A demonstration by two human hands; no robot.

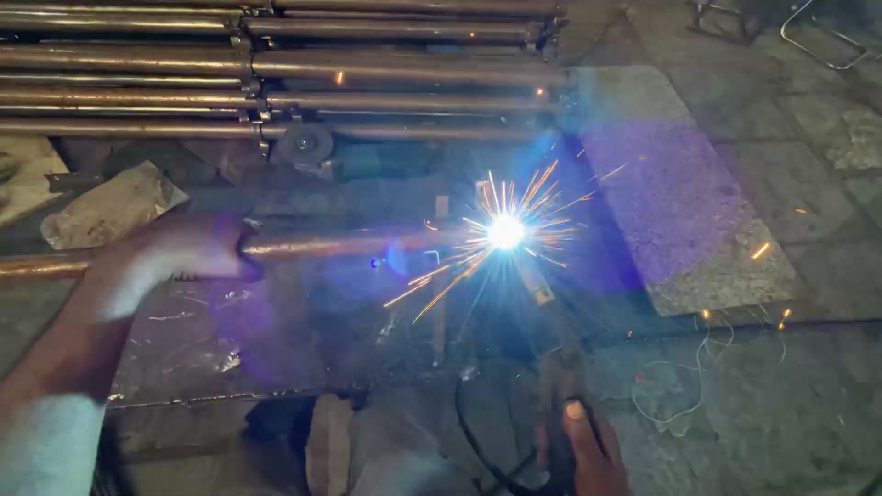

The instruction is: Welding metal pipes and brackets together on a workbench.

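**Welding at a pipe end: hands, stock and floor**

Item 1. Left hand [175, 257]: blurred, fingers curled around the near pipe [303, 246], a rusty brown tube lying level across the view. The hand grips it well left of the weld; the pipe runs right from the fingers to the arc [505, 230].

Item 2. Right hand [588, 450]: at the bottom edge, thumb up, wrapped around the dark electrode holder [556, 386]. The thin electrode rod [535, 280] slants up from the holder to the arc, its tip lost in the glare. A black cable [478, 441] loops just beside the hand.

Item 3. Arc: one, white-blue, at the pipe's right end, throwing orange sparks outward, with a violet flare spreading over the floor to its right.

Item 4. Stacked pipes [276, 64]: about six or seven rows visible, laid parallel across the top, with joints near mid-length; exact count unclear.

Item 5. Angle grinder [308, 147]: one, its grey disc lying under the stack.

Item 6. Crumpled paper scrap [110, 207]: one, left of centre, near the left hand.

Surface: rough grey stone-slab floor [735, 276], dusty, dimly lit, with thin loose wire [671, 386] at lower right.
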